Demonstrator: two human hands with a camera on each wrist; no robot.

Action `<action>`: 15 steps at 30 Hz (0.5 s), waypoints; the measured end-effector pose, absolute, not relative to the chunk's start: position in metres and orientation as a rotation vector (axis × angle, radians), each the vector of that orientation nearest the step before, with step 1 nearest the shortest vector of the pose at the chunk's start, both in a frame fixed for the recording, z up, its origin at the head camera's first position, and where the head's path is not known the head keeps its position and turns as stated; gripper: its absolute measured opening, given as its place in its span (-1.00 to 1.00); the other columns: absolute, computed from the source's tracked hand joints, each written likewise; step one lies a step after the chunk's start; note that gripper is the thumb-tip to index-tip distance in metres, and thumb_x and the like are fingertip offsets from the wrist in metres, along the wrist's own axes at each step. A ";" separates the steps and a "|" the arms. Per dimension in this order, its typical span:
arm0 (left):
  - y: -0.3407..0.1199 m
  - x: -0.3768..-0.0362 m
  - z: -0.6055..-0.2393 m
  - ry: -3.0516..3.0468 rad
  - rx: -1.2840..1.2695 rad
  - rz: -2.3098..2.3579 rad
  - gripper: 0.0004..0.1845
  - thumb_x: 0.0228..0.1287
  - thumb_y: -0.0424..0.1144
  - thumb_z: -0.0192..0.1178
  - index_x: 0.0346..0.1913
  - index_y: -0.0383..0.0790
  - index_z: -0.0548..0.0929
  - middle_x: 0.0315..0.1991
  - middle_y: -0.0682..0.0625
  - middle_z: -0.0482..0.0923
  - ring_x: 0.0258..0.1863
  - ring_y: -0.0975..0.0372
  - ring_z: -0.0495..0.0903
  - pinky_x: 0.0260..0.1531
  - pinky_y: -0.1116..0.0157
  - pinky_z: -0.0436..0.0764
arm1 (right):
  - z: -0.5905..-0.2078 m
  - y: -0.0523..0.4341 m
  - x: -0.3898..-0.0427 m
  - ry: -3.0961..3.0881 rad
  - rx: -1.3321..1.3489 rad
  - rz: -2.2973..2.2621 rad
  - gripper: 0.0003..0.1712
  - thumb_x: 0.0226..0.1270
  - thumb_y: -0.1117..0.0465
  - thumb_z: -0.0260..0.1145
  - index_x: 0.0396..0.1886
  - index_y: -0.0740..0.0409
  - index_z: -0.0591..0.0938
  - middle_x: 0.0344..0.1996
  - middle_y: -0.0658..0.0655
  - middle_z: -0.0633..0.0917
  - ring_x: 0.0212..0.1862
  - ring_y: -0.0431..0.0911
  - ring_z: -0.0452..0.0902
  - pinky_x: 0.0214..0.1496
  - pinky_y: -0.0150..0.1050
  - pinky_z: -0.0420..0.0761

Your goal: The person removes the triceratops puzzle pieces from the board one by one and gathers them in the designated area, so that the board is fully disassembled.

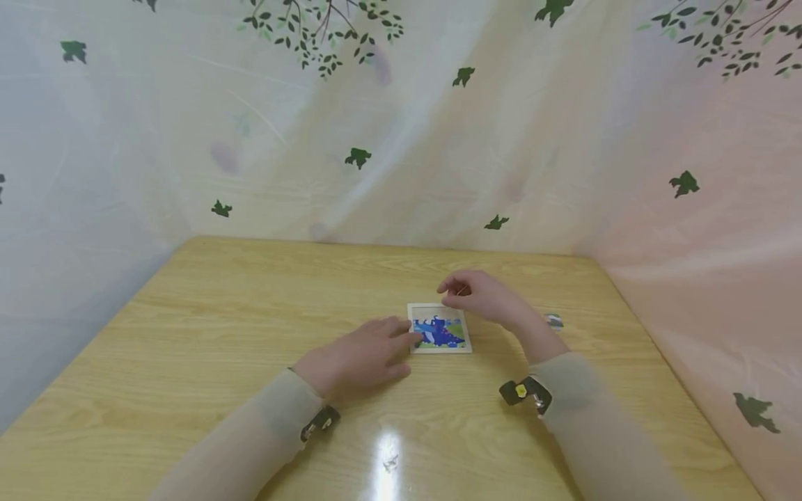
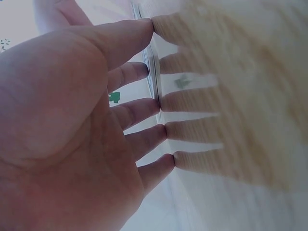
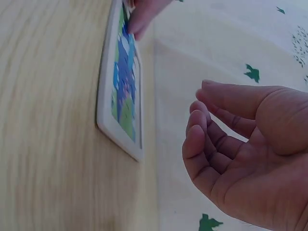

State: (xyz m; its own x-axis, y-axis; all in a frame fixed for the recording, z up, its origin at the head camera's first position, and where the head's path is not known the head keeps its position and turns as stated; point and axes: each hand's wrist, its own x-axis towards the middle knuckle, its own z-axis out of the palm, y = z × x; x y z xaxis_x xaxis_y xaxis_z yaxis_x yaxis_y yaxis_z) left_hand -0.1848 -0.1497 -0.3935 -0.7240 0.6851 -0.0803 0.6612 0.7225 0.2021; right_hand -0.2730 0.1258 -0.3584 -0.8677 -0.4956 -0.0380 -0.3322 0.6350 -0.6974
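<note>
Nearest, the left hand (image 1: pixel 360 355) lies with fingers straight and spread, its fingertips down on the table (image 1: pixel 250 313) and one finger reaching over the left edge of the puzzle (image 1: pixel 443 335), hiding part of its picture. The right hand (image 1: pixel 485 296), well apart from the left, is raised over the puzzle's far right corner, fingers loosely bent, thumb and fingertips apart in the head view, nothing visible in them. Beyond the right forearm lies a scrap (image 1: pixel 554 321) too small to make out.

- Place is appearing booth-like: leaf-printed curtains (image 1: pixel 426 195) are hanging beyond and beside the fingers (image 1: pixel 403 341), hiding the room type.
- Wood-grain tabletop (image 1: pixel 269 306) is extending beneath the fingers.
</note>
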 end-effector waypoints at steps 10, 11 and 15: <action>-0.148 -0.185 -0.392 2.772 1.106 0.232 -0.31 0.77 0.08 0.08 0.75 -0.12 0.30 0.72 -0.21 0.21 0.70 -0.13 0.19 0.71 -0.12 0.15 | -0.375 0.105 -0.275 2.539 -0.722 -0.992 -0.75 0.63 0.21 0.43 0.18 0.16 0.80 0.00 0.04 0.81 0.03 -0.05 0.67 0.24 -0.03 0.72; -0.148 -0.185 -0.392 2.770 1.104 0.236 -0.31 0.77 0.07 0.09 0.75 -0.13 0.30 0.72 -0.21 0.21 0.70 -0.12 0.19 0.71 -0.12 0.15 | -0.376 0.105 -0.274 2.530 -0.718 -0.988 -0.75 0.62 0.22 0.43 0.17 0.17 0.80 0.00 0.05 0.82 0.04 -0.05 0.68 0.27 -0.01 0.72; -0.148 -0.185 -0.391 2.769 1.121 0.255 -0.32 0.77 0.05 0.10 0.74 -0.16 0.31 0.70 -0.22 0.25 0.68 -0.13 0.23 0.70 -0.12 0.17 | -0.379 0.104 -0.271 2.515 -0.699 -0.955 -0.74 0.62 0.21 0.43 0.18 0.18 0.80 -0.01 0.04 0.82 0.05 -0.07 0.70 0.32 0.02 0.71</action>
State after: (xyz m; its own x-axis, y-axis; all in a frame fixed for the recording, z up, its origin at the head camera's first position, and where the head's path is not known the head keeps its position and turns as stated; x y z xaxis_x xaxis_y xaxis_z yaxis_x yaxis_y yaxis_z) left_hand -0.1846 -0.1476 -0.3906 -0.7116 0.6992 -0.0688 0.6749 0.7075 0.2099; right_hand -0.2712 0.1039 -0.3792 -0.8128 -0.5619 -0.1536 -0.3184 0.6494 -0.6906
